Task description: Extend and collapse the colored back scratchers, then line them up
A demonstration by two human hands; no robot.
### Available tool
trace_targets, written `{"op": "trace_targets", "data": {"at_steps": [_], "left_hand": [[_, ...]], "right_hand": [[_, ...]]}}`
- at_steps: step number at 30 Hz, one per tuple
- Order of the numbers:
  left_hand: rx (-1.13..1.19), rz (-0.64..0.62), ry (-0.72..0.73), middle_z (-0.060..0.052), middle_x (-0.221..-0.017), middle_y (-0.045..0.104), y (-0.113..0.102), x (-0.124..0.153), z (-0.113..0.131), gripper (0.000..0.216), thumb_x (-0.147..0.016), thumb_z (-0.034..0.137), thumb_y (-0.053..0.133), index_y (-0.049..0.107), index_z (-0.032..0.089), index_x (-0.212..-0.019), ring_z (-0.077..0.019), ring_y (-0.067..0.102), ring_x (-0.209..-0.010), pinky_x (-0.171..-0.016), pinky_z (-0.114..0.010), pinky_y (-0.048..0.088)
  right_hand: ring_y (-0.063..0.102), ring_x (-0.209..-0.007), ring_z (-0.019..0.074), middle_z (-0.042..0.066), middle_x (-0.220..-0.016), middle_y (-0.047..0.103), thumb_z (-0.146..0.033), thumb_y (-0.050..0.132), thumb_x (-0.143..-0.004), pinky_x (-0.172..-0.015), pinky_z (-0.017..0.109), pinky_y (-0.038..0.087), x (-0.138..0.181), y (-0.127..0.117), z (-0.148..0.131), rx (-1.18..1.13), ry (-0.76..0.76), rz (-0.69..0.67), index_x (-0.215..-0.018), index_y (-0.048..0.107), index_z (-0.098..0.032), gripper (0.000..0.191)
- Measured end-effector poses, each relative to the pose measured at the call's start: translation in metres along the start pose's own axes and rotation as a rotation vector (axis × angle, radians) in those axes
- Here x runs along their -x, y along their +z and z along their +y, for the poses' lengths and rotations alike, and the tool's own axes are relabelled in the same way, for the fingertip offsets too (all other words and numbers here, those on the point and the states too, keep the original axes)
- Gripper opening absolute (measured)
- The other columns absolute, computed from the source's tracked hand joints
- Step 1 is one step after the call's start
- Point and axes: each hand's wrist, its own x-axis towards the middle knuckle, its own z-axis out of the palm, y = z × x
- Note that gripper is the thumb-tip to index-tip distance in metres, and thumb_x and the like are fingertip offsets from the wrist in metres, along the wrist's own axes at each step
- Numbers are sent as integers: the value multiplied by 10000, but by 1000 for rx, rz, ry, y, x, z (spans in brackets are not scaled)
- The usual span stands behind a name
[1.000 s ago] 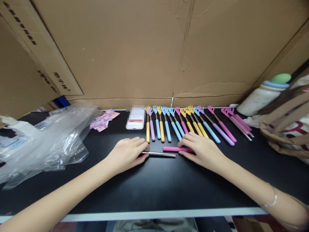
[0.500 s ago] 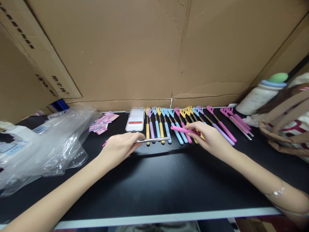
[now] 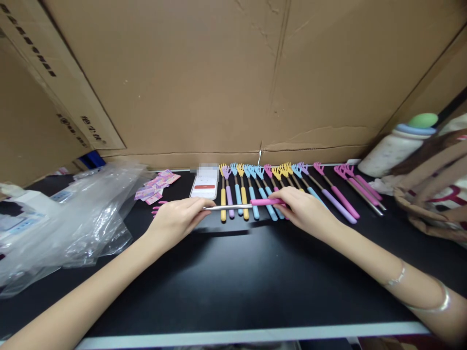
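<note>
My left hand (image 3: 178,215) is closed round a back scratcher with a bare metal rod (image 3: 231,207); its pink claw head (image 3: 155,208) shows past the far side of the hand. In my right hand (image 3: 297,205) is a pink handle sleeve (image 3: 265,201), pinched between thumb and fingers. The rod and sleeve lie in line above the table, the rod's tip meeting the sleeve's open end; whether it has entered cannot be made out. Behind them lies a row of back scratchers (image 3: 253,193) with yellow, purple, blue and pink handles.
A phone (image 3: 204,183) lies left of the row, beside pink printed cards (image 3: 156,185). Clear plastic bags (image 3: 83,214) cover the left side. On the right stand a tilted white bottle (image 3: 396,150) and a beige bag (image 3: 430,194). Cardboard (image 3: 204,82) walls the back.
The pink sleeve in my right hand has moved left and levelled out, so its end now meets the metal rod's tip. My left hand has shifted slightly left.
</note>
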Motion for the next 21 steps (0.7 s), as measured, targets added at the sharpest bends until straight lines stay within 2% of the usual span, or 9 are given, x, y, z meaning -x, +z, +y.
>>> {"op": "trace_targets", "data": {"at_steps": [5, 21], "left_hand": [[6, -10, -12, -1, -895, 713, 0, 0, 3, 216, -963, 306, 391, 578, 206, -1005, -135, 673, -724, -584, -212, 446], [20, -5, -19, 4, -901, 715, 0, 0, 6, 199, -940, 271, 398, 574, 213, -1011, -125, 672, -706, -576, -206, 452]], "right_hand": [[595, -756, 170, 59, -848, 629, -190, 455, -913, -645, 281, 458, 8, 6, -3, 4, 11, -10, -974, 537, -185, 102], [617, -742, 159, 43, -851, 646, -183, 475, -898, -632, 269, 462, 10, 0, -7, -51, 32, -1, -996, 536, -199, 116]]}}
